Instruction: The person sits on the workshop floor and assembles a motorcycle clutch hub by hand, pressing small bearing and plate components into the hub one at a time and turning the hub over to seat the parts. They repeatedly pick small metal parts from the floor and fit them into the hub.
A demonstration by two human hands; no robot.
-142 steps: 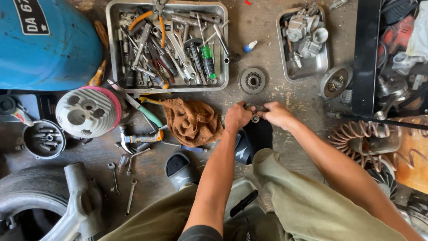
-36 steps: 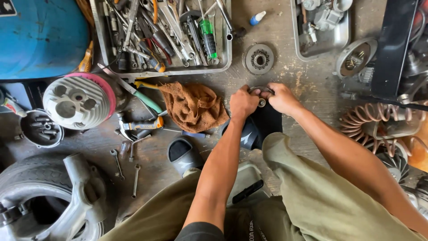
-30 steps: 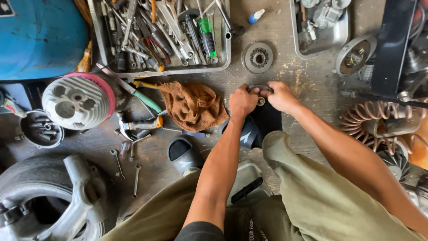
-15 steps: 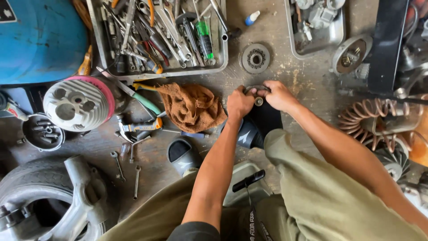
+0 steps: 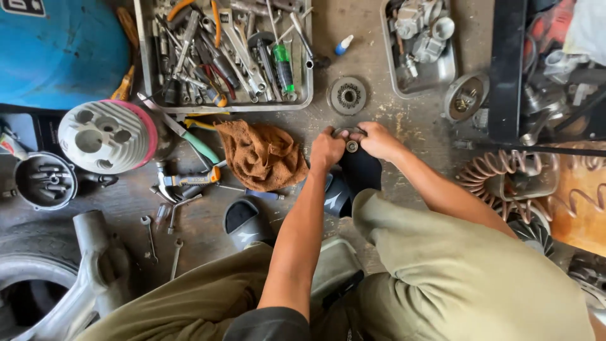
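Metal round part [image 5: 351, 146] pinched between left hand [image 5: 326, 150] and right hand [image 5: 379, 140], together; steadied for fingertip work. Gear [image 5: 348, 96] at 12 o'clock.

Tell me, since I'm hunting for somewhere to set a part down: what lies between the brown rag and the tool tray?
In the head view, green-handled pliers lie between the brown rag and the tool tray; otherwise bare floor.

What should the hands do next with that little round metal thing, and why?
Probably keep a steady grip and go on working the small round metal part where it is. The left hand and right hand both pinch it between them, just above the floor, so letting go with either hand now might drop it.
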